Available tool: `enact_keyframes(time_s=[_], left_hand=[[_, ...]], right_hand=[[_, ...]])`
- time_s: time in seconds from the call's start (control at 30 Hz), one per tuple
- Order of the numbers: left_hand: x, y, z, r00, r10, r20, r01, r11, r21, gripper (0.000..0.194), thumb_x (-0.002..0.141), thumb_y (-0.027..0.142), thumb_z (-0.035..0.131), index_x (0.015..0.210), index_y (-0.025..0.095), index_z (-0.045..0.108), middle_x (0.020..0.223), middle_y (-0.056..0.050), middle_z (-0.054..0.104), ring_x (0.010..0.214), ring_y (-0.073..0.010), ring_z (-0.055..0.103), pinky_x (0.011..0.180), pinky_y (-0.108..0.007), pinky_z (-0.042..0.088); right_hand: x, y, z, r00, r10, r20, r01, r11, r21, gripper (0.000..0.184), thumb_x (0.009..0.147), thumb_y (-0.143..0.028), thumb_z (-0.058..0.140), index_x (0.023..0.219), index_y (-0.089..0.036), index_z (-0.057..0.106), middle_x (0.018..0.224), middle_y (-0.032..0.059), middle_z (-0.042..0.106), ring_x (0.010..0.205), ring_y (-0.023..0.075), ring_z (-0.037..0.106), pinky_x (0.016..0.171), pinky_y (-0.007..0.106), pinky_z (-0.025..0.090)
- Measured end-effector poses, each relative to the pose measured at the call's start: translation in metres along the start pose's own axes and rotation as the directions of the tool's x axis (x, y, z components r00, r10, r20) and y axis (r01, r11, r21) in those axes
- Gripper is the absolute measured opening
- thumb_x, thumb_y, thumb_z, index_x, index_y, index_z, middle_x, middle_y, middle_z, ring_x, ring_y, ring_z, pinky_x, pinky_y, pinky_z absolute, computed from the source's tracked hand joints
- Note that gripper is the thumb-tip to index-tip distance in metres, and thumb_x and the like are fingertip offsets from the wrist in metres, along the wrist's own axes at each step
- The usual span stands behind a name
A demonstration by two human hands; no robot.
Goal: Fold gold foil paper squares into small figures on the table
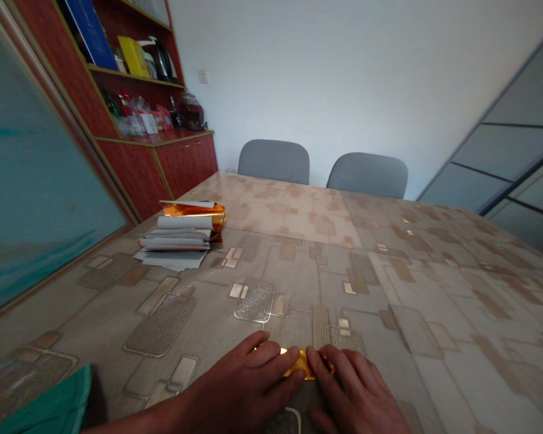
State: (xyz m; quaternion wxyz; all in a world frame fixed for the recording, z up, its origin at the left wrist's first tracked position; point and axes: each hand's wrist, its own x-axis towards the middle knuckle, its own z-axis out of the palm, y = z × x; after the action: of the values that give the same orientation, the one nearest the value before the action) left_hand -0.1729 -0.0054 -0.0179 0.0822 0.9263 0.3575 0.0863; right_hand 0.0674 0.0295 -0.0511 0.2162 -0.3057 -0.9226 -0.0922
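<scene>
A small piece of shiny gold foil paper (304, 366) lies on the patterned tablecloth near the front edge, mostly covered by my fingers. My left hand (253, 380) comes in from the lower left, its fingers closed on the left part of the foil. From the right, my right hand (350, 386) presses its fingertips on the foil's other end. The fingertips of both hands nearly meet over the middle. The foil's exact folded shape is hidden under them.
A stack of folded gold-and-white paper sheets (178, 235) sits at the table's left. Two grey chairs (274, 160) stand behind the far edge. A red-brown cabinet (181, 160) with bottles and boxes is at the back left. Green fabric (49, 404) shows at the lower left.
</scene>
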Motion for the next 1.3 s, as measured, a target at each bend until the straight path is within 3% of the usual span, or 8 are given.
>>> enact_keyframes(time_s=[0.23,0.37,0.53,0.83,0.97,1.17,1.3], left_hand=[[0.0,0.0,-0.004,0.998,-0.027,0.056,0.028,0.999,-0.017,0.039,0.1,0.017,0.047,0.139,0.019,0.049,0.134,-0.011,0.063,0.113,-0.0257,0.06,0.11,-0.047,0.041],[0.001,0.0,-0.005,0.996,-0.032,0.087,0.035,0.999,-0.027,0.048,0.096,0.017,0.053,0.143,0.018,0.045,0.139,-0.011,0.06,0.119,-0.0265,0.058,0.115,-0.049,0.037],[0.001,0.001,-0.006,0.998,-0.025,0.064,0.028,0.999,-0.046,0.05,0.095,0.016,0.054,0.144,0.017,0.045,0.141,-0.012,0.059,0.12,-0.0265,0.058,0.114,-0.049,0.038],[-0.009,-0.012,-0.004,1.0,0.027,0.014,-0.027,1.0,-0.009,0.053,0.096,0.01,0.053,0.146,0.023,0.044,0.141,-0.004,0.061,0.121,-0.0226,0.057,0.114,-0.042,0.038],[-0.017,-0.014,-0.015,0.999,0.015,0.041,-0.012,0.997,-0.082,0.066,0.093,0.021,0.064,0.153,0.025,0.036,0.145,-0.005,0.058,0.13,-0.0233,0.053,0.119,-0.044,0.033],[-0.024,-0.011,-0.029,0.986,-0.009,0.166,0.025,0.995,-0.099,0.082,0.087,0.016,0.07,0.157,0.024,0.028,0.154,-0.008,0.05,0.138,-0.0244,0.05,0.12,-0.048,0.034],[-0.027,-0.01,-0.028,0.995,-0.016,0.103,0.025,0.995,-0.092,0.085,0.087,0.017,0.072,0.157,0.024,0.026,0.155,-0.008,0.048,0.14,-0.0248,0.048,0.121,-0.046,0.032]], right_hand=[[-0.016,0.015,-0.009,0.997,-0.046,-0.053,0.035,0.981,-0.19,0.047,0.107,-0.046,0.033,0.113,-0.018,0.07,0.103,0.0063,0.08,0.084,0.0228,0.074,0.071,0.038,0.054],[-0.012,0.01,-0.012,0.996,-0.076,-0.04,0.07,0.99,-0.123,0.041,0.104,-0.045,0.042,0.119,-0.017,0.07,0.111,0.0072,0.079,0.092,0.0241,0.075,0.076,0.036,0.059],[-0.01,0.0,-0.004,0.988,-0.15,-0.027,0.15,0.988,0.021,0.032,0.103,-0.02,0.045,0.127,-0.019,0.067,0.119,0.0026,0.077,0.104,0.0168,0.073,0.087,0.023,0.06],[-0.012,0.01,-0.008,0.965,-0.261,0.012,0.26,0.959,-0.112,0.039,0.101,-0.012,0.041,0.128,-0.024,0.066,0.117,-0.0013,0.078,0.102,0.0182,0.072,0.088,0.033,0.062],[-0.011,0.011,-0.01,0.958,-0.287,0.003,0.284,0.945,-0.161,0.038,0.102,-0.015,0.04,0.125,-0.026,0.068,0.114,-0.0018,0.079,0.098,0.0187,0.073,0.08,0.033,0.063],[-0.015,0.012,-0.003,0.968,-0.252,-0.012,0.248,0.96,-0.13,0.035,0.101,-0.018,0.045,0.126,-0.029,0.067,0.114,-0.0021,0.079,0.099,0.0186,0.073,0.08,0.031,0.063],[-0.018,0.009,0.001,0.972,-0.237,-0.007,0.234,0.964,-0.127,0.032,0.101,-0.024,0.048,0.127,-0.028,0.067,0.115,-0.0011,0.078,0.099,0.0202,0.073,0.081,0.033,0.064]])
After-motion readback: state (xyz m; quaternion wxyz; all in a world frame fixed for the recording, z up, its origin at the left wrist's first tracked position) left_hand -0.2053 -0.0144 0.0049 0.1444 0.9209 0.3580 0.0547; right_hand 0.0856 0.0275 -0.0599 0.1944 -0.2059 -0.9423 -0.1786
